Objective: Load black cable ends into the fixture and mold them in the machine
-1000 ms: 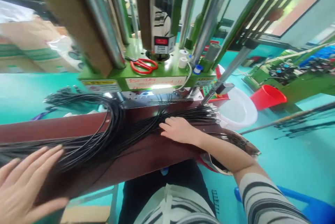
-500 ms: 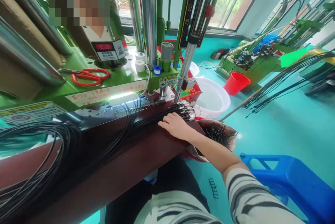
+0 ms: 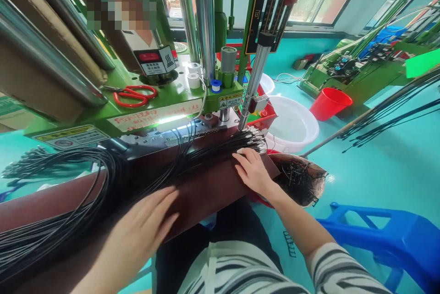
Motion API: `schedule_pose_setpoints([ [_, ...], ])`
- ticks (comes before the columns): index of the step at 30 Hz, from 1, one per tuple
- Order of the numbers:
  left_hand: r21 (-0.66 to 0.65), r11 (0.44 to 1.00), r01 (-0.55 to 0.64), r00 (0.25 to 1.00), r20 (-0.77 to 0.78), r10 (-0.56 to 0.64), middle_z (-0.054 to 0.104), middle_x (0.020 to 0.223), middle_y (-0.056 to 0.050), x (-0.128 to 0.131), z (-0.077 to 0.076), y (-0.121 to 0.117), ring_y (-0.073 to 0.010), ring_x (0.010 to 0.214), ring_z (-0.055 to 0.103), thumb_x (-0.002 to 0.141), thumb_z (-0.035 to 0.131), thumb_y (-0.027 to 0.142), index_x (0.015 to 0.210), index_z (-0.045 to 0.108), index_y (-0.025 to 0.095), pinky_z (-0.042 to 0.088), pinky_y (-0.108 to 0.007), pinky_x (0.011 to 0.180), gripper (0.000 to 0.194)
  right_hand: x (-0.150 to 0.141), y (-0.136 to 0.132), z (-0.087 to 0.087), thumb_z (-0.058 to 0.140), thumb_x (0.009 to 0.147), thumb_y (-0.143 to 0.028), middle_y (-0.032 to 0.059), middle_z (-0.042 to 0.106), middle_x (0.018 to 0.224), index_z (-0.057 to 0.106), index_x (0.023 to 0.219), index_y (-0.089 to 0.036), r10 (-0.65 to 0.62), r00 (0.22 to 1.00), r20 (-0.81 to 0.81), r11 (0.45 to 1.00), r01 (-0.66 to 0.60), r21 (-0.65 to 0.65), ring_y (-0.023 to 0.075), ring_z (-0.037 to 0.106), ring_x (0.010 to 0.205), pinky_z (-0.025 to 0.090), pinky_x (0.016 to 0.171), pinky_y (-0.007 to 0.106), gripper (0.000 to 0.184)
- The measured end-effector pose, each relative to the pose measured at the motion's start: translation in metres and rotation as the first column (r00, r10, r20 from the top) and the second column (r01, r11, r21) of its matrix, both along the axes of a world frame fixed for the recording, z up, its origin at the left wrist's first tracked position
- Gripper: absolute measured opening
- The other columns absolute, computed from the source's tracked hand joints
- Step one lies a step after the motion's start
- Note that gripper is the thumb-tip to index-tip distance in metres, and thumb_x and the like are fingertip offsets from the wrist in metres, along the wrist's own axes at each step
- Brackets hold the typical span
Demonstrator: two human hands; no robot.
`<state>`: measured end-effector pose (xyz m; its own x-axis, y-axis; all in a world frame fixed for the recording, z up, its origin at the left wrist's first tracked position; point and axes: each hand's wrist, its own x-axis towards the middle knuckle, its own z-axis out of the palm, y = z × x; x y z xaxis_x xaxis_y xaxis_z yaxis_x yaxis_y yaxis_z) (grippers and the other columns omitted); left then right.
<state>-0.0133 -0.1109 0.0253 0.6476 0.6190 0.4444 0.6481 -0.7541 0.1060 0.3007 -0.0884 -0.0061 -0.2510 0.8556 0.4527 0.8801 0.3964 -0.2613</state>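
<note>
A long bundle of thin black cables (image 3: 220,148) lies along the brown bench top (image 3: 206,188), its pale metal-tipped ends (image 3: 256,137) gathered at the right. My right hand (image 3: 252,169) rests beside those ends, fingers stretched and somewhat apart; a small white bit shows at its fingertips, too small to name. Blurred by motion, my left hand (image 3: 146,220) reaches over the front of the bench next to the cables, fingers extended and nothing visible in them. Looped cables (image 3: 110,165) curl at the left, and a few strands rise to the machine's metal plate (image 3: 161,140).
The green press (image 3: 165,97) stands behind the bench, with red-handled scissors (image 3: 135,97) and white tape (image 3: 193,80) on it. At right are a bag of black scraps (image 3: 318,179), a white tub (image 3: 309,124), a red bucket (image 3: 330,103) and a blue stool (image 3: 388,227).
My left hand has come into view at the lower left. My right hand has drawn back slightly from the cables, its fingers more spread. The camera view has shifted a little left.
</note>
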Motion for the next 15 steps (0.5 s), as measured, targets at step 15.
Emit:
schedule_pose_setpoints([
  [15,-0.202,0.966,-0.164,0.867,-0.496,0.043,0.057,0.08,-0.011,0.125,-0.018,0.071,-0.0228,0.075,0.057,0.089,0.026,0.022,0.085,0.053,0.012,0.041,-0.031,0.061,0.028,-0.001,-0.017,-0.011,0.043,0.084,-0.014,0.0112,0.057,0.097,0.06,0.103,-0.016,0.006,0.983,-0.185,0.999,0.002,0.041,0.0212,0.05,0.092,0.045,0.08,0.039,0.026],
])
